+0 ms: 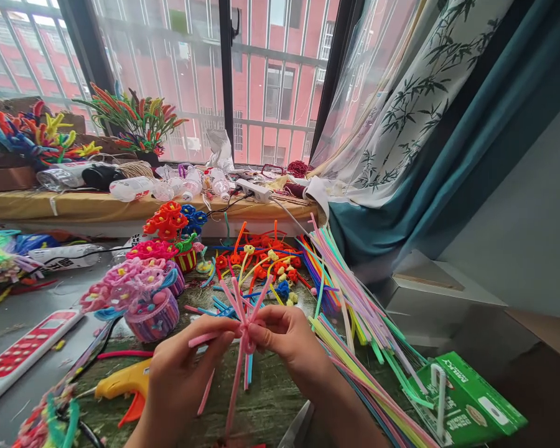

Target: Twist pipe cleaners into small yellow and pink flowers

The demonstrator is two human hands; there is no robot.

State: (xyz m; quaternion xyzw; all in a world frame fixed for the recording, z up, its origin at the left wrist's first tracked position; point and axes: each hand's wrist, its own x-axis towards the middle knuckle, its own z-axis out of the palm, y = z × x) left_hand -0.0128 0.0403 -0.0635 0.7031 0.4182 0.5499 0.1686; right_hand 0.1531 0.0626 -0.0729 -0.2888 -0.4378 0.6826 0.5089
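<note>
My left hand [186,367] and my right hand [284,339] pinch a bundle of pink pipe cleaners [246,330] from either side. The stems cross and twist at the middle, between my fingertips, and their ends splay outward. Part of the twist is hidden by my fingers. Below my left hand lies a yellow and orange hot glue gun [124,381]. Scissor blades [297,426] show near my right wrist. A loose sheaf of multicoloured pipe cleaners [354,292] fans out to the right of my right hand.
Pipe-cleaner flowers in a pink basket [153,315] and an orange-red heap [261,264] crowd the workbench [266,398] ahead. A green box [466,398] sits front right. A white and red panel [23,354] lies left. Plastic bottles [130,188] and a power strip [254,190] line the window ledge.
</note>
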